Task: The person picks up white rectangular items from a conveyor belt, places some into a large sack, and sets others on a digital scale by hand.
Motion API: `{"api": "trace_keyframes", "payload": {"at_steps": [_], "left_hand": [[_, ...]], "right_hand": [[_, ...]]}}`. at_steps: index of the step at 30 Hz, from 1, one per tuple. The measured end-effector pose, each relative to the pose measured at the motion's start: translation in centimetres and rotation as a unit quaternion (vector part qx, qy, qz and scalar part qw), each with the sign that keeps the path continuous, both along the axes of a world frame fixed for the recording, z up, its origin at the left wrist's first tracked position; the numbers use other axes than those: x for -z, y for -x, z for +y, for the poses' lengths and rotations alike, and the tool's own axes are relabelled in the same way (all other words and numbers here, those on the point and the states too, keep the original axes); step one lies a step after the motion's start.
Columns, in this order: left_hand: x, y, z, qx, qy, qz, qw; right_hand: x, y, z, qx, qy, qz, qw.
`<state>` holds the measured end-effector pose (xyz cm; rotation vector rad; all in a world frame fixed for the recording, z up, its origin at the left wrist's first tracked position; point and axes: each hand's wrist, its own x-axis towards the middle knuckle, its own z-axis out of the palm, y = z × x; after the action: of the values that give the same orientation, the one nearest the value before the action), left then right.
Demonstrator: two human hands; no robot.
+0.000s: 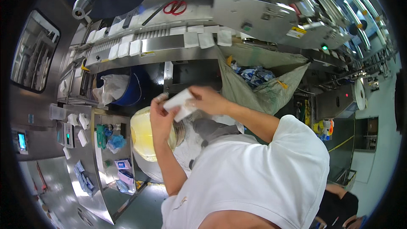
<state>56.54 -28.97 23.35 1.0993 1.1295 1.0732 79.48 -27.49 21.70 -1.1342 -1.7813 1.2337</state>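
Observation:
Between my two hands is a white folded pad (179, 101), held tilted in front of my body. My left hand (160, 112) grips its left end, with the thumb along the near edge. On the opposite end, my right hand (204, 100) has its fingers closed, slightly blurred. Similar white pads (206, 40) lie along the metal conveyor (163, 42) beyond my hands. Below my left forearm stands a large yellow-and-white rounded roll or bag (146, 133); its exact kind is unclear.
A blue bin (135, 87) with white material stands at left, a grey-green sack (265, 89) of blue-and-white wrappers at right. Red-handled scissors (174, 7) lie on the machine. A metal side table (85, 161) holds a scale (68, 135). Another person (337, 208) is at lower right.

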Motion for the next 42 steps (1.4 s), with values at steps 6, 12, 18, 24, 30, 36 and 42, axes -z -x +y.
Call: {"api": "trace_keyframes", "payload": {"at_steps": [6,12,18,24,30,36,42], "left_hand": [[0.9,1.6,8.2,-0.005,-0.043,-0.127,0.991],[0.1,1.8,12.9,0.004,-0.023,-0.108,0.994],[1.6,1.1,18.7,0.107,0.046,-0.064,0.991],[5.7,0.1,25.6,0.189,-0.046,0.086,0.977],[8.5,5.8,32.8,0.216,-0.111,0.048,0.969],[13.7,10.1,36.0,0.199,-0.151,-0.024,0.968],[17.9,18.6,32.5,0.234,-0.130,-0.085,0.960]], "right_hand": [[-2.2,2.7,8.3,0.054,0.097,0.220,0.969],[-2.0,4.0,10.9,0.129,0.043,0.190,0.972],[2.5,2.8,13.1,0.203,0.010,0.132,0.970],[6.5,2.8,14.8,0.320,-0.017,0.081,0.944],[10.9,9.5,21.6,0.284,-0.062,0.169,0.942],[16.3,14.4,25.6,0.473,-0.036,0.274,0.836],[17.8,15.2,31.9,0.578,-0.111,0.347,0.730]]}}
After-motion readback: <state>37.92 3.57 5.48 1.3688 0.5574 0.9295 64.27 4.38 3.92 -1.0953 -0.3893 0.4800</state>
